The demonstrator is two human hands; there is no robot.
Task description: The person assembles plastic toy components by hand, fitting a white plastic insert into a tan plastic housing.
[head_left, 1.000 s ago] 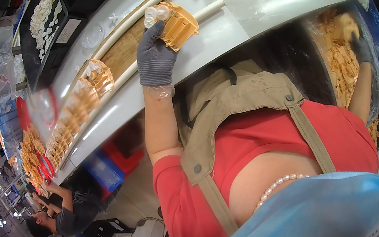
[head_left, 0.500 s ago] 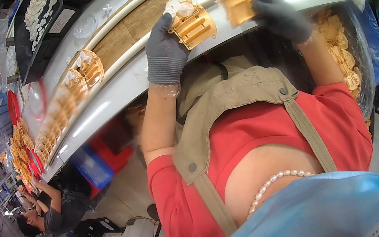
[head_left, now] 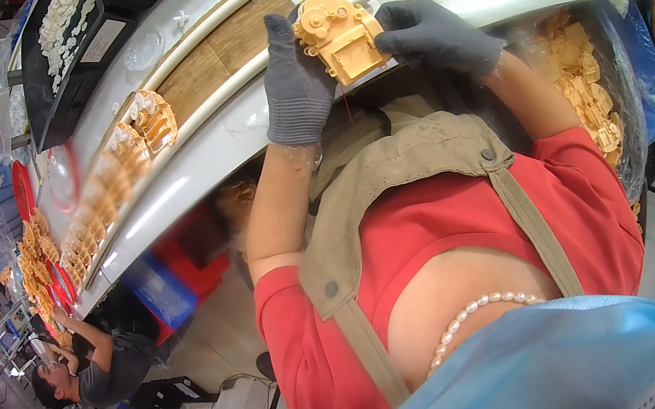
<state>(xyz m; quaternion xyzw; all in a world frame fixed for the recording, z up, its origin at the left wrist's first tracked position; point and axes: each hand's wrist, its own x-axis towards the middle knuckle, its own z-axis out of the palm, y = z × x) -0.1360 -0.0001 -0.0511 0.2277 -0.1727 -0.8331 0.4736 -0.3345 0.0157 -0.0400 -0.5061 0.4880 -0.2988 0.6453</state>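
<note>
An orange-yellow plastic housing [head_left: 342,38], with round raised bosses and a rectangular recess on its face, is held above the near edge of the bench. My left hand [head_left: 297,85], in a grey glove, grips its left side with the thumb pointing up. At its right edge, the gloved fingers of my right hand [head_left: 438,34] press against the side, thumb toward me. The housing's underside and inside are hidden from view. Left along the bench, a row of similar open housing halves [head_left: 151,117] stands beside a white rail [head_left: 228,90], some with whitish parts inside.
A wooden strip [head_left: 220,40] lies between two white rails. Black bins with small white parts [head_left: 63,30] stand at the far left. Orange housings [head_left: 589,99] fill a plastic-lined container at my right. A co-worker [head_left: 104,360] sits farther along the bench at left.
My right hand has brought a second housing half leftward onto the half in my left hand. The white gears seen in the left-hand half are now covered.
</note>
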